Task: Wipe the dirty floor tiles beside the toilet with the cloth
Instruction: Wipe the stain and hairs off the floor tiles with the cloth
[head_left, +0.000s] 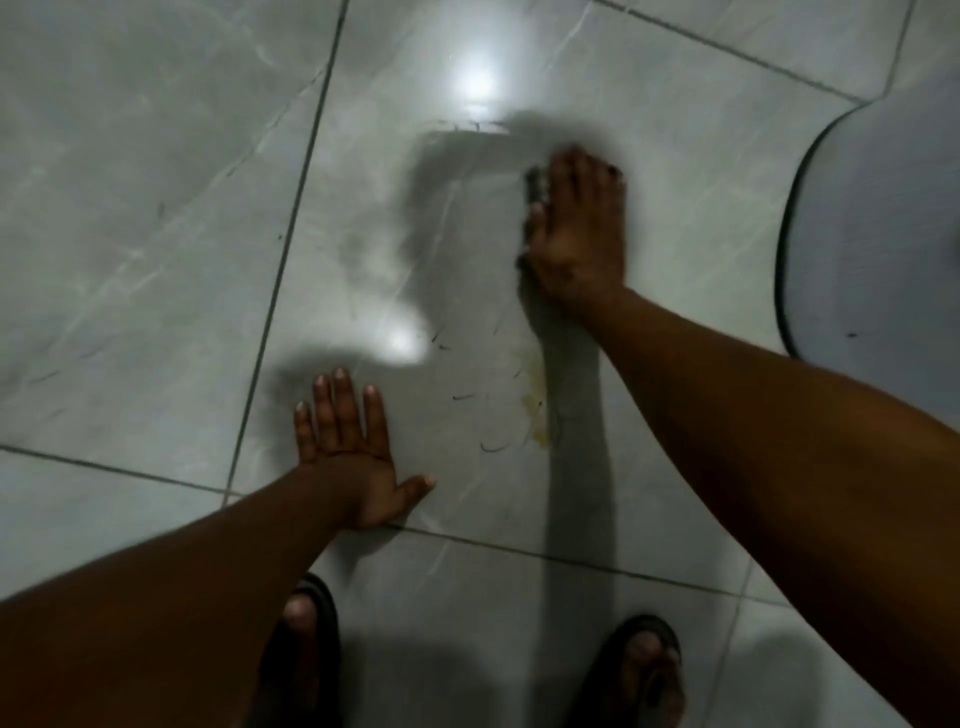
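The right hand (574, 228) presses the dark cloth (535, 184) flat to the floor (156, 156), upper centre of frame. The yellowish stain (537, 410) lies below it, toward the feet, running lengthwise along that line. The left hand (353, 447) rests open, lower left, holding nothing.

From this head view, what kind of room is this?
Most likely a bathroom. Glossy grey floor tiles with dark grout lines, a curved white toilet base at the right edge, and the right hand pressing a dark cloth to the floor.
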